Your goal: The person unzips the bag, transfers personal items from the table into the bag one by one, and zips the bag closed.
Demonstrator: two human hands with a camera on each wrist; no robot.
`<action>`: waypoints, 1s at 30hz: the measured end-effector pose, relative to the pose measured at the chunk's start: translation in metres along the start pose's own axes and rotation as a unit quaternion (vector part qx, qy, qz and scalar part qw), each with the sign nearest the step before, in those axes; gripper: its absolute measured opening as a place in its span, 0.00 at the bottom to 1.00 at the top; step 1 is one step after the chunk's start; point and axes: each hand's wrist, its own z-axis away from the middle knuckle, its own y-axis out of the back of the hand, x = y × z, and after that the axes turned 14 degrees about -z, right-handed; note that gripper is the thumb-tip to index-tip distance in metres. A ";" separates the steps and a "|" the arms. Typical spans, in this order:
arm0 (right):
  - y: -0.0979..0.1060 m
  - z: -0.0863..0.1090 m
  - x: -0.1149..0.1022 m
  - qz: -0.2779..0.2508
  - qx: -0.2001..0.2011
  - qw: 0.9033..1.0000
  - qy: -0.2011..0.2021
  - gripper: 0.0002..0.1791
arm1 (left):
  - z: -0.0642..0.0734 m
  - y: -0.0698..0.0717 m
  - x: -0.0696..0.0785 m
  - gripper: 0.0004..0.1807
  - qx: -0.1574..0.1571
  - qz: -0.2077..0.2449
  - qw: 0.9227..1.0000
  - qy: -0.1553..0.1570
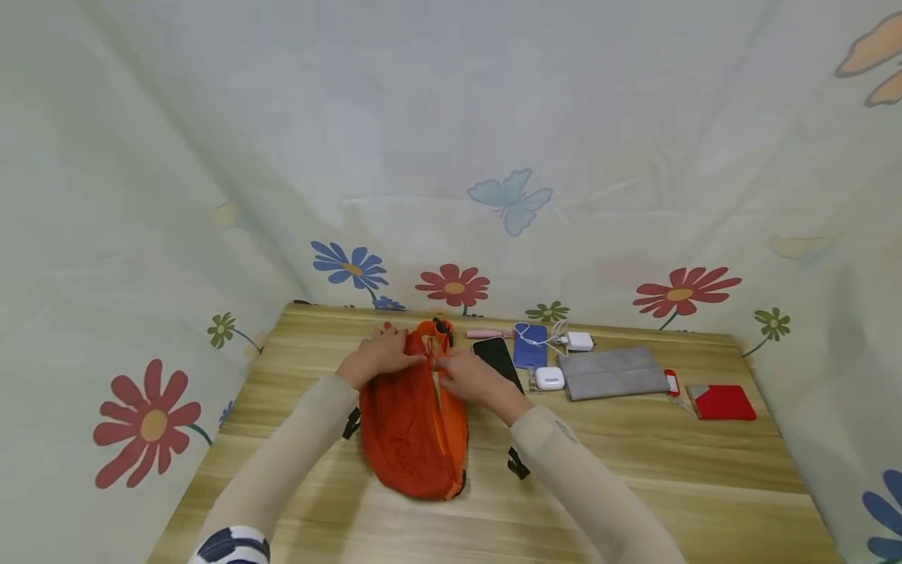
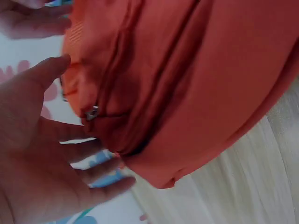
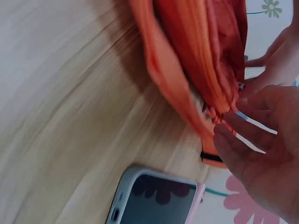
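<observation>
An orange-red sling bag (image 1: 405, 427) lies on the wooden table in the head view, its top end toward the back wall. My left hand (image 1: 384, 352) is at the bag's upper left; in the left wrist view its fingers (image 2: 81, 149) are spread along the bag's edge, beside a small metal zipper pull (image 2: 92, 112). From the other side my right hand (image 1: 474, 378) reaches the bag's top. Its loosely bent fingers (image 3: 229, 142) come right up to a reddish pull cord (image 3: 211, 113) by the orange zipper in the right wrist view.
Right of the bag lie a phone (image 1: 496, 359), a pink stick (image 1: 489, 334), a blue card holder (image 1: 530, 348), a white charger (image 1: 579, 341) with cable and a white earbud case (image 1: 550, 378). Farther right are a grey pouch (image 1: 616, 374) and a red wallet (image 1: 726, 402). Printed curtains enclose the table.
</observation>
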 end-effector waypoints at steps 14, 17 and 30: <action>-0.010 -0.019 0.003 -0.143 0.014 0.987 -0.067 0.19 | -0.024 -0.026 0.002 0.20 0.075 0.075 0.994 -0.003; -0.012 -0.021 0.007 -0.138 0.033 0.987 -0.074 0.19 | -0.021 -0.025 0.002 0.16 0.101 0.074 0.992 -0.016; -0.016 -0.030 0.012 -0.131 0.092 0.984 -0.081 0.08 | 0.000 -0.003 0.014 0.10 0.120 0.068 0.990 -0.036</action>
